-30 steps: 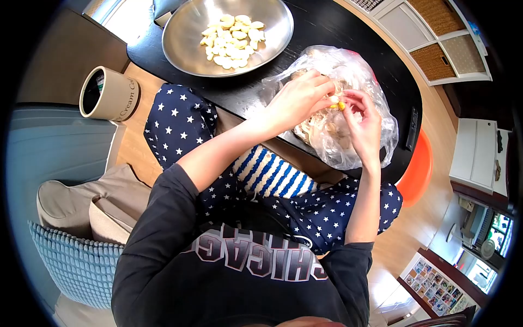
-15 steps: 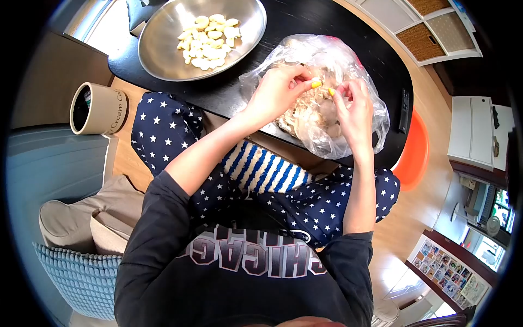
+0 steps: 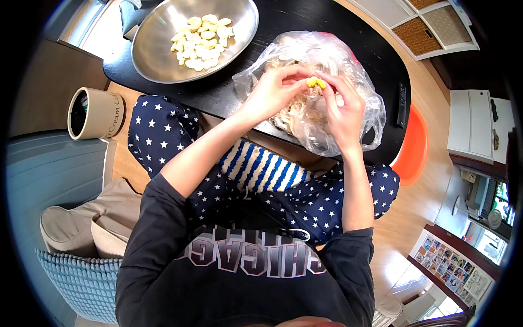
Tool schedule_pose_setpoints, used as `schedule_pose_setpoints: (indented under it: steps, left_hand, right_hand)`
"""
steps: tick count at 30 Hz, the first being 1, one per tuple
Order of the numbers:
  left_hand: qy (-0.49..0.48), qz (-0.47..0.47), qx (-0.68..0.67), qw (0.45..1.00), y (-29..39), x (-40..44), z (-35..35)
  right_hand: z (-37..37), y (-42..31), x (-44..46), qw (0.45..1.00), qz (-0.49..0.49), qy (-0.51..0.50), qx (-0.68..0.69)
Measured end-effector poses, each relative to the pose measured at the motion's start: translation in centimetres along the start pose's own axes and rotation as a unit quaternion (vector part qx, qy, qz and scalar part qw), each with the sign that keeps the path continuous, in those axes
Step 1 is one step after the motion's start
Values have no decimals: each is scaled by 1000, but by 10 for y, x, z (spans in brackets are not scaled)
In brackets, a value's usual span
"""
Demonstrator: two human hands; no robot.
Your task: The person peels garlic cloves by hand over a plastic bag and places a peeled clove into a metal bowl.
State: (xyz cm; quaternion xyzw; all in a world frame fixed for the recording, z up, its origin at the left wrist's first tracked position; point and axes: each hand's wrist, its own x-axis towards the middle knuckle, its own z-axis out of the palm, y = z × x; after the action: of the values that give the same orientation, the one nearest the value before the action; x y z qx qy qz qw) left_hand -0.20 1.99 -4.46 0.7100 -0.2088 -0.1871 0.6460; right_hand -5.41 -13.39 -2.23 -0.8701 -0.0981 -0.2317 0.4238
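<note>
Over a clear plastic bag (image 3: 305,46), my left hand (image 3: 278,92) and my right hand (image 3: 344,106) meet at their yellow-nailed fingertips. Both are closed in a pinch on what appears to be a garlic clove, mostly hidden by the fingers. Inside the open bag lie pale, papery garlic skins (image 3: 291,117) and rounded whole bulbs, partly covered by my hands. To the left, a wide steel bowl (image 3: 155,46) holds several peeled garlic cloves (image 3: 201,43).
The bag and bowl rest on a black table (image 3: 218,101). A dark remote-like object (image 3: 402,106) lies at its right edge, with an orange seat (image 3: 413,144) beyond. A beige bin (image 3: 98,113) stands at left. A striped cushion or cloth (image 3: 264,166) sits between my knees.
My fingertips have come together, the right hand moving left and turning inward over the bag. The whole view has shifted slightly; the bowl and bag appear a little further left.
</note>
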Motion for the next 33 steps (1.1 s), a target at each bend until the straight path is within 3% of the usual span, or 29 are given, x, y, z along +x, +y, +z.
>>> schedule_pose_setpoints:
  steps: [2,4,7,14,28,33]
  left_hand:
    - [-9,-1,-140,990,3,-2,2]
    - [-23,-16,-152,988,4,-1,1]
    - [-57,-45,-185,980,4,-1,-4]
    - [-70,-53,-284,955,1,0,-3]
    - [-57,-59,-288,954,-5,-3,-2]
    - [-49,-50,-362,929,-14,-5,8]
  right_hand:
    - [0,0,1,1000,-4,0,2]
    - [1,-2,0,1000,-8,-1,4]
    - [6,-1,-4,993,62,59,84]
    - [4,-3,-1,997,-24,63,41]
    - [12,0,-4,995,-9,58,82]
    - [12,0,-5,999,-29,23,-5]
